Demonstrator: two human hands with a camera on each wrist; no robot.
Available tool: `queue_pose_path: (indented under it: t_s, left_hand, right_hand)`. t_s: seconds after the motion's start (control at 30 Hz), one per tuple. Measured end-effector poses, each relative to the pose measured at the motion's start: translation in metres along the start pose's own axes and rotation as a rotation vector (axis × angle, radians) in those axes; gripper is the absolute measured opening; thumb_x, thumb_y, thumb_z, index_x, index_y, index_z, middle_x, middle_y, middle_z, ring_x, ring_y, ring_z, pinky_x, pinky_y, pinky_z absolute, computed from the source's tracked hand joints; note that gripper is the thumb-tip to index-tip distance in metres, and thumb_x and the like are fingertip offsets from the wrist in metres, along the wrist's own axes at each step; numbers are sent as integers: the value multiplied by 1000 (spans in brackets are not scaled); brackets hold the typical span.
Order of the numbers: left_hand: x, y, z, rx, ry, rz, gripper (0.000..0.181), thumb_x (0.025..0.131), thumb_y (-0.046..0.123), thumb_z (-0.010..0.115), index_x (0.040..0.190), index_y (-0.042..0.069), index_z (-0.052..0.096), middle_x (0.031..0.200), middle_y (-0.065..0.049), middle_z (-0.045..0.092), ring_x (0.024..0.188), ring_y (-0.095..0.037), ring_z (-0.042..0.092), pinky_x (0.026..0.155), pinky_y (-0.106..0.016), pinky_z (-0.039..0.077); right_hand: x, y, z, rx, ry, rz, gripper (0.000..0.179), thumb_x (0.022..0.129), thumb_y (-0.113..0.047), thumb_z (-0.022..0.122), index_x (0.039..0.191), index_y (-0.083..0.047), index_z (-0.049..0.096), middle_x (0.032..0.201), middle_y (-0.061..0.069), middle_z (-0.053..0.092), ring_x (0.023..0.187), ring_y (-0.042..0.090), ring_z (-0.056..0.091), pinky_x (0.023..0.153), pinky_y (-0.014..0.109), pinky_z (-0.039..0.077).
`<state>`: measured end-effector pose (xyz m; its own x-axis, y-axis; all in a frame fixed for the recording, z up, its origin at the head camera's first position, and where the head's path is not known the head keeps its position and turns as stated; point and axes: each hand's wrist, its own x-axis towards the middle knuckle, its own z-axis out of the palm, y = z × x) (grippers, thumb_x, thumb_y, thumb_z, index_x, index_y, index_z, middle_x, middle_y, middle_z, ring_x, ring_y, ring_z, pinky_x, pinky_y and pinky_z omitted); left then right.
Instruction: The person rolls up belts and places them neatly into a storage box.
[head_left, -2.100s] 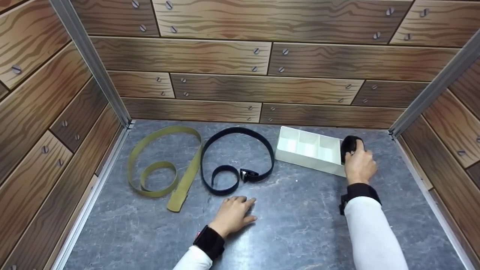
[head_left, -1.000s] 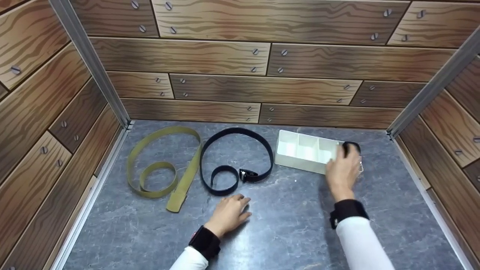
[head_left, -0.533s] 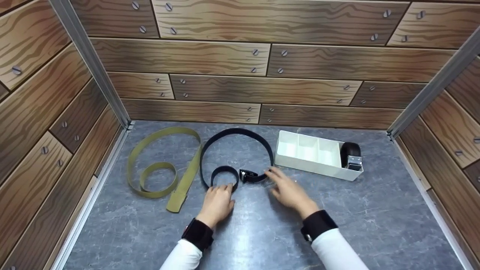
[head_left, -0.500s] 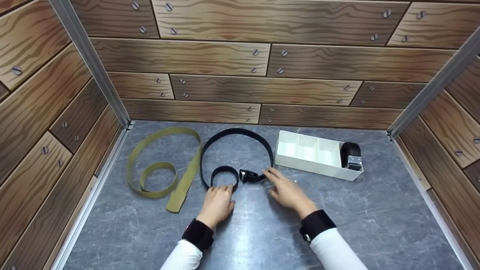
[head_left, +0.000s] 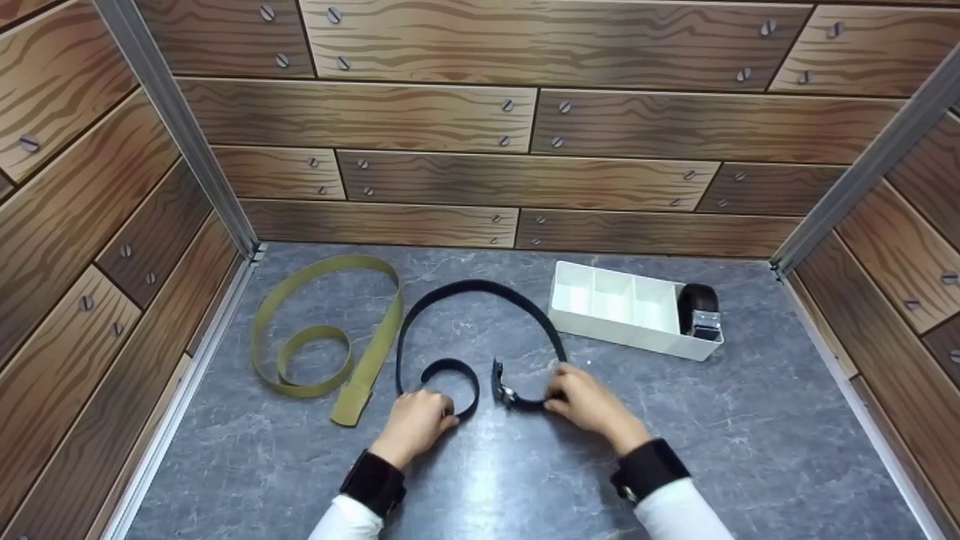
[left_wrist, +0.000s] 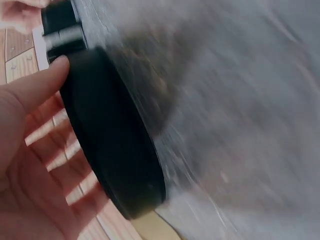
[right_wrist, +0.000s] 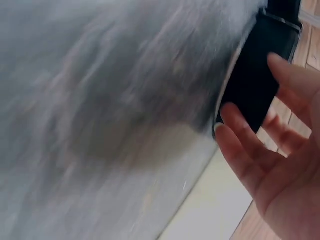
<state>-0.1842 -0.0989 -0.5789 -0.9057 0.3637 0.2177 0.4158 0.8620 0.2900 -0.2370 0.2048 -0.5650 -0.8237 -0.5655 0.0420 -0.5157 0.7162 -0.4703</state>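
The black belt [head_left: 476,286] stands on edge in a wide loop on the surface [head_left: 600,480], between the olive belt [head_left: 352,401] and the white tray [head_left: 630,337]; the left hand [head_left: 418,421] pinches it beside its small coil, the right hand [head_left: 589,397] near the buckle [head_left: 507,393]. Ideally, both hands would move evenly, keeping the strap untwisted and the coil intact.

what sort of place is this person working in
Probably a small staged booth rather than an ordinary room: brown panels with a printed-looking wood-plank pattern close in three sides, straight grey metal corner posts join them, and a grey marbled work surface lies between.
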Motion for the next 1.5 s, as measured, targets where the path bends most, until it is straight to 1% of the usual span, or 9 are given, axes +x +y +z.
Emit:
queue_pose_path:
  t_s: [0.17,0.43,0.67,0.77,0.93,1.1,1.3,1.4,1.5]
  left_hand:
    - [-12,-6,-5,-32,-42,35,15,82,28,78,76,16,73,72,4,66,66,-20,65,61,-40,50]
    - [-19,-12,-11,-50,-64,38,17,83,29,78,72,17,71,71,6,63,63,-16,62,58,-38,49]
    - [-20,-12,-14,-104,-84,33,18,84,29,76,72,16,70,71,7,62,64,-14,61,60,-38,49]
    - [-18,-14,-15,-123,-45,22,14,86,25,74,77,14,71,74,5,59,68,-16,61,61,-38,50]
    - [-9,-18,-16,-51,74,-13,17,87,18,73,99,7,71,93,-5,61,87,-25,62,73,-42,52]
    - [3,-21,-14,26,50,-40,36,88,15,73,121,3,65,116,-16,61,106,-34,60,88,-45,50]
    - [11,-19,-11,-3,10,-30,35,87,8,71,122,5,66,106,-18,62,93,-36,63,77,-46,52]
    - [14,-15,-8,-35,9,-34,32,87,6,71,118,6,66,98,-16,60,84,-35,64,71,-45,53]
    - [15,-11,-5,-67,-5,-27,31,86,3,71,116,5,63,95,-16,59,78,-36,65,66,-45,54]
  right_hand:
    - [-31,21,-15,65,-6,37,9,79,-10,78,87,-9,74,89,-4,55,80,14,55,75,37,50]
    - [-76,55,-36,158,49,98,11,77,-2,76,87,-3,74,97,5,58,89,24,58,82,46,49]
    - [-96,74,-50,181,94,158,15,74,6,75,87,0,72,96,5,56,87,26,60,80,39,52]
    - [-97,73,-53,164,87,169,23,71,12,72,91,0,72,96,6,59,85,27,61,78,41,53]
    - [-93,58,-58,58,75,226,40,64,22,60,94,-1,73,103,16,65,96,38,63,89,52,48]
    - [-81,27,-60,-38,116,294,42,68,21,58,102,0,72,122,24,59,113,47,54,98,59,39]
    - [-59,-21,-31,-77,144,94,28,74,6,73,101,-1,70,115,20,60,107,39,57,95,54,44]
    - [-53,-43,-11,-94,108,-6,24,77,-1,74,101,-3,70,116,19,60,106,37,58,93,52,46]
    - [-49,-57,7,-129,59,-44,22,81,-6,71,103,-8,71,120,16,59,109,36,57,92,52,47]
